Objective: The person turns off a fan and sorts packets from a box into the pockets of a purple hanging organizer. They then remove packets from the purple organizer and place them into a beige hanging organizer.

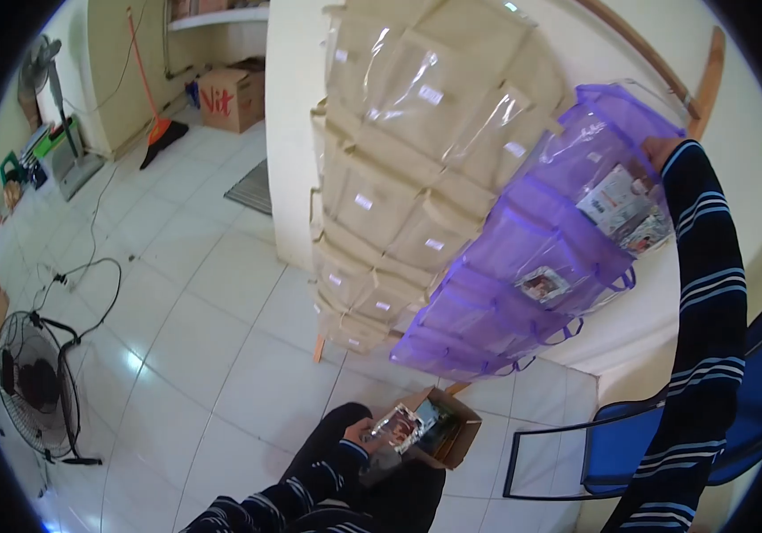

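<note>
A purple hanging pocket organizer with clear pockets hangs at a slant on the right. My right hand is at its upper pocket, its fingers hidden by the pocket edge and by contents. Just below that hand, a white printed packet and a silvery packet show through the clear plastic. Another small packet sits in a lower pocket. Down by my lap, my left hand is closed on a shiny clear-and-silver packet. That packet is beside an open cardboard box with more packets inside.
A beige pocket organizer hangs left of the purple one. A blue chair stands at the right. On the tiled floor are a fan with a loose cable, a broom and a carton.
</note>
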`<state>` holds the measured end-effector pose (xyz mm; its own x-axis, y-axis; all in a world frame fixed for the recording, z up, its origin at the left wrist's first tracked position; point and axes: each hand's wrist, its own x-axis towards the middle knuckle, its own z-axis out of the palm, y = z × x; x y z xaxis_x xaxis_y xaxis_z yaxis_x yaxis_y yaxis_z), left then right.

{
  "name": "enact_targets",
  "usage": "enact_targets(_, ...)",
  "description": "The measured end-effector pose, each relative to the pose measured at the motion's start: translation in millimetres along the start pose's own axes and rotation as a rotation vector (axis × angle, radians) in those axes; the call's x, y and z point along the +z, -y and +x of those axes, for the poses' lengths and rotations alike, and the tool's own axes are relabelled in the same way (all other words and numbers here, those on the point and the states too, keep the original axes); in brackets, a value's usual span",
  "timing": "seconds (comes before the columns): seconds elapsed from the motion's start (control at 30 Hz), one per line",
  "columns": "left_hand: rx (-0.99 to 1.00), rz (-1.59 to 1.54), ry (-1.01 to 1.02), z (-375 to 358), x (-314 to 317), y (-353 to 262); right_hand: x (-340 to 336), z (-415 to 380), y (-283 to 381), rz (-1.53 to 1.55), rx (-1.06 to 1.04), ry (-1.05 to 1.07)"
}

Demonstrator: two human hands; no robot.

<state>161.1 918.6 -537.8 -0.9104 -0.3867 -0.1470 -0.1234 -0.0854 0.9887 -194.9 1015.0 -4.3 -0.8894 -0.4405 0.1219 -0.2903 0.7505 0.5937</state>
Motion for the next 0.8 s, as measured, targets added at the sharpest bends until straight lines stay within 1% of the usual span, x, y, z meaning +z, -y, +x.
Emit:
enact_targets(0.07,-0.071,-0.021,-0.051,-6,-5,20,3,6,0,0.021,-0.07,0.074)
enact_targets(0.1,-0.08,-0.023,-0.046,-8,-7,34,4,7,-1,0.033,-0.096,0.096)
enact_targets(0.17,-0.268,-0.091,-0.056,-17,-12,57,8,9,-1,0.046,-0.128,0.122)
enact_targets(0.27,-0.329,-0.146,-0.03,-21,-20,74,11,13,-5,0.078,-0.162,0.117)
enact_targets(0.3,-0.305,-0.231,-0.02,-18,-21,80,13,14,-7,0.099,-0.18,0.101)
enact_targets(0.37,-0.279,-0.21,-0.024,-24,-26,81,12,20,-13,0.16,-0.255,0.05)
enact_targets(0.4,-0.243,-0.192,-0.015,-19,-26,79,11,19,-22,0.237,-0.326,-0.013)
enact_targets(0.43,-0.179,-0.063,0.006,-18,-29,89,12,17,-36,0.347,-0.401,-0.104)
enact_targets(0.47,-0.034,0.021,-0.065,-17,-28,87,9,10,-51,0.439,-0.438,-0.184)
enact_targets(0.5,0.116,0.096,-0.141,-18,-29,72,-13,-19,-46,0.47,-0.233,-0.169)
enact_targets(0.53,0.06,-0.205,-0.134,-18,-31,47,-15,-31,-56,0.668,-0.169,-0.219)
enact_targets(0.57,-0.016,-0.503,-0.121,-13,-30,29,-15,-42,-65,0.769,-0.064,-0.346)
enact_targets(0.6,-0.031,-0.495,-0.078,2,-38,61,-16,-57,-75,0.888,-0.025,-0.402)
enact_targets(0.63,-0.035,-0.493,-0.03,14,-39,64,-21,-73,-83,0.947,-0.001,-0.425)
enact_targets(0.67,-0.038,-0.49,0.018,25,-40,66,-25,-94,-79,1.009,0.051,-0.5)
enact_targets(0.7,-0.023,-0.434,0.095,23,-42,14,-24,-111,-78,1.083,0.041,-0.549)
enact_targets(0.73,-0.012,-0.374,0.159,26,-41,-25,-21,-126,-75,1.166,0.021,-0.595)
enact_targets(0.77,0.227,-0.125,0.104,33,-35,-40,-17,-145,-67,1.249,-0.006,-0.589)
enact_targets(0.8,0.291,-0.085,0.12,32,-23,-89,-12,-164,-55,1.34,-0.04,-0.577)
